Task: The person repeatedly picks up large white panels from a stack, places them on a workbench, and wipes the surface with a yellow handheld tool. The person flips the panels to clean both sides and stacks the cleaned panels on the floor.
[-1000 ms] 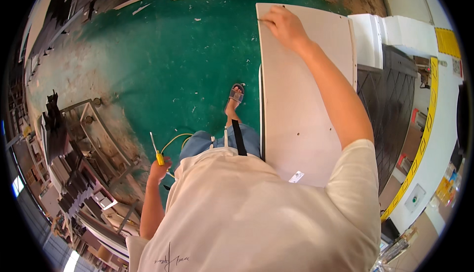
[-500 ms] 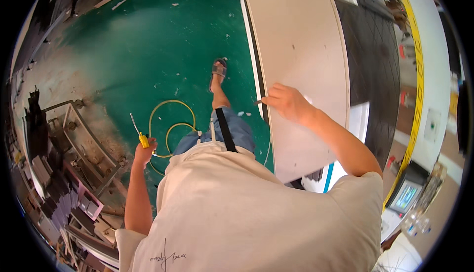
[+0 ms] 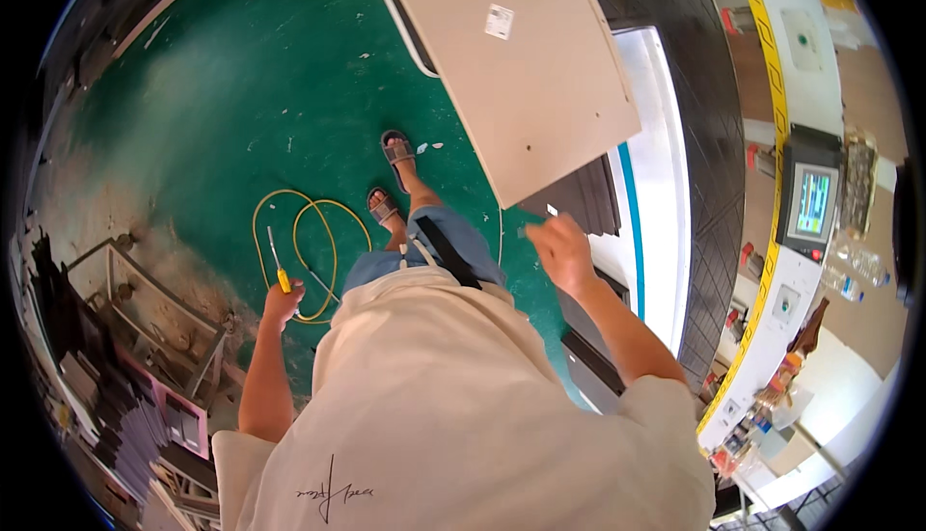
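The step in hand seems to be work around the pale board (image 3: 540, 78), with the left hand (image 3: 281, 304) well to its left, toward the person, wrapped firmly around a yellow-handled tool (image 3: 283, 278) whose slim shaft points away, near a looped yellow hose (image 3: 285, 191) on the green floor (image 3: 222, 131). The right hand (image 3: 562, 251) is just off the board's near corner, its grip partly curled; I cannot tell whether it pinches anything. Using the tool there would call for bringing its shaft across to the board.
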Demonstrator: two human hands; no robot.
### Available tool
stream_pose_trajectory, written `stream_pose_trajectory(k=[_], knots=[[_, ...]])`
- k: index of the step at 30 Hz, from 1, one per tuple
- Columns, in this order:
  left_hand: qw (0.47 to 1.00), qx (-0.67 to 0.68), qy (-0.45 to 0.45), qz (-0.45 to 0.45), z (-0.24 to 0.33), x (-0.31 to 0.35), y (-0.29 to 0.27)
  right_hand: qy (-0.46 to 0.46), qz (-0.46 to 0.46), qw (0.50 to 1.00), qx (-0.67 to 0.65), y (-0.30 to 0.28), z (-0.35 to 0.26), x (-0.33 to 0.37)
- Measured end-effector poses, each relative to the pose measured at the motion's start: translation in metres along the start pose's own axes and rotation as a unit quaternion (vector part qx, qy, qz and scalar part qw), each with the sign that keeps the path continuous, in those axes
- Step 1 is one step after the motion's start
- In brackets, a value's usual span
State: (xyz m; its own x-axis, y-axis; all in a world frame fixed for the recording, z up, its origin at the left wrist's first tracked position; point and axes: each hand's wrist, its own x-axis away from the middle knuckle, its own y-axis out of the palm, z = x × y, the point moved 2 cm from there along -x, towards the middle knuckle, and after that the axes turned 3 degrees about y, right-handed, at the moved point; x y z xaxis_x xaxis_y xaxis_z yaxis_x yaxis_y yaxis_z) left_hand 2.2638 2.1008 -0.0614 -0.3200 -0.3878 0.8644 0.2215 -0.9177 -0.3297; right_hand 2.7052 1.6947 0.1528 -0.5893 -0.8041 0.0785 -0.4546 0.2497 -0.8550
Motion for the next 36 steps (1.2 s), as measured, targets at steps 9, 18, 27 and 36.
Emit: stream_pose_trajectory(k=[9, 18, 27, 36], knots=[[0.982, -0.019, 0.185, 0.021, 0.215, 0.028, 0.076, 0.232, 0.26, 0.932, -0.104, -0.026, 0.071, -0.026], [0.934, -0.079, 0.344, 0.049, 0.436, 0.061, 0.179, 0.231, 0.276, 0.93, 0.072, -0.097, 0.26, -0.035], [0.963, -0.085, 0.254, 0.028, 0.459, 0.054, 0.193, 0.151, 0.236, 0.957, 0.081, -0.098, 0.279, -0.047], [0.974, -0.031, 0.224, 0.014, 0.455, 0.05, 0.193, 0.141, 0.23, 0.962, 0.044, -0.06, 0.211, -0.045]])
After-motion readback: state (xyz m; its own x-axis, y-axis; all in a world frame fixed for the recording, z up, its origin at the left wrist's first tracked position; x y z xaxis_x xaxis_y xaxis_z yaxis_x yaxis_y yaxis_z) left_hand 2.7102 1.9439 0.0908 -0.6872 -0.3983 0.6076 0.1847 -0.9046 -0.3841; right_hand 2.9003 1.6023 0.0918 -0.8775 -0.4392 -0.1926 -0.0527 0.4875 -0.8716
